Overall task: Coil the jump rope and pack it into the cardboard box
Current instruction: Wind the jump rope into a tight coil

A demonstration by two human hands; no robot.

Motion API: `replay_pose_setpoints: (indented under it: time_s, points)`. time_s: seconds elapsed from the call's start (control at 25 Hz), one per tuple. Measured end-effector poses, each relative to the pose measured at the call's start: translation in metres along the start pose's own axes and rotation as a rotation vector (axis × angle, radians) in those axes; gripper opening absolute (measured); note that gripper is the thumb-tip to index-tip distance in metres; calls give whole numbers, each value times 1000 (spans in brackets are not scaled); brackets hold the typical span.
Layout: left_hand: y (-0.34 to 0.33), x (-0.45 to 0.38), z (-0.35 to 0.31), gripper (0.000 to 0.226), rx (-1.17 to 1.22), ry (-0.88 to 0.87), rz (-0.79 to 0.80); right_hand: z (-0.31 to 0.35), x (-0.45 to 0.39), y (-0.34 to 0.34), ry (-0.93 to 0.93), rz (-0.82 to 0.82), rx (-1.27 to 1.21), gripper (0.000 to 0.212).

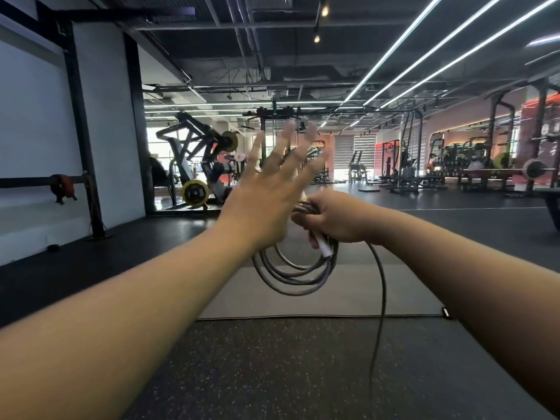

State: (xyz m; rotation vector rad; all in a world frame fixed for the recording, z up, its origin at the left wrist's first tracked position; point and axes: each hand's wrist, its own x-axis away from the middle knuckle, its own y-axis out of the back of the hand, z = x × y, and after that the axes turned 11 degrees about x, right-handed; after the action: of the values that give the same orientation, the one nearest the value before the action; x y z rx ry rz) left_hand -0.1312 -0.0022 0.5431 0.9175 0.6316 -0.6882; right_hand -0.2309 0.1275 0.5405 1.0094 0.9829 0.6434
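Observation:
A grey jump rope [295,278] hangs in several loops from my right hand [331,219], which is closed around the gathered strands and a white handle end [324,248]. One loose strand [382,301] trails down from that hand toward the floor at the bottom of the view. My left hand [272,189] is raised just left of the coil, blurred, with its fingers spread and pointing up; it holds nothing. No cardboard box is in view.
A grey exercise mat [333,295] lies on the dark speckled rubber floor [272,374] ahead. Weight machines [197,165] stand at the back left beside a white wall, and racks with barbells [491,168] line the right side.

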Motion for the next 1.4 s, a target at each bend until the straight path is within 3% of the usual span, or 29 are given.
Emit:
replay_pose_setpoints:
  time_s: [0.08,0.16,0.28,0.36,0.44,0.56,0.68,0.84,0.92,1.0,1.04,1.12,1.24,1.32,1.4]
  points:
    - [-1,-9,1,106,-19,-146,262,1,-2,2,47,47,112,20]
    - [-3,-9,2,92,98,-133,424,2,-1,4,61,56,171,20]
    - [-5,-2,-1,43,239,-15,361,5,2,8,83,36,156,17]
    - [-5,1,3,22,207,61,314,5,6,15,88,44,64,20]
    - [-6,6,13,17,215,159,358,-2,11,27,16,83,-20,37]
    - [-7,20,30,35,344,366,378,-25,22,48,-126,139,-65,54]
    - [-5,33,32,48,798,588,353,-45,28,48,-220,72,-391,49]
    - [-6,40,-2,50,1564,850,129,-38,23,16,-337,-17,-1090,40]
    - [-10,35,-21,49,1616,1110,-48,-29,21,-2,-322,11,-1267,56]
    - [-17,25,-34,48,1483,1419,-246,-15,22,-16,-256,25,-1389,74]
    - [-20,20,-39,48,1430,1545,-355,-4,22,-22,-221,11,-1434,73]
    - [-24,10,-46,45,1438,1730,-546,19,21,-35,-203,-55,-1436,65]
    - [-28,0,-56,47,1657,1849,-601,39,10,-54,-234,-301,-1202,39]
    - [-23,1,-65,44,1944,1823,-611,40,4,-51,-234,-459,-1007,25]
    - [-17,4,-67,45,2086,1719,-618,39,-1,-43,-198,-498,-854,14]
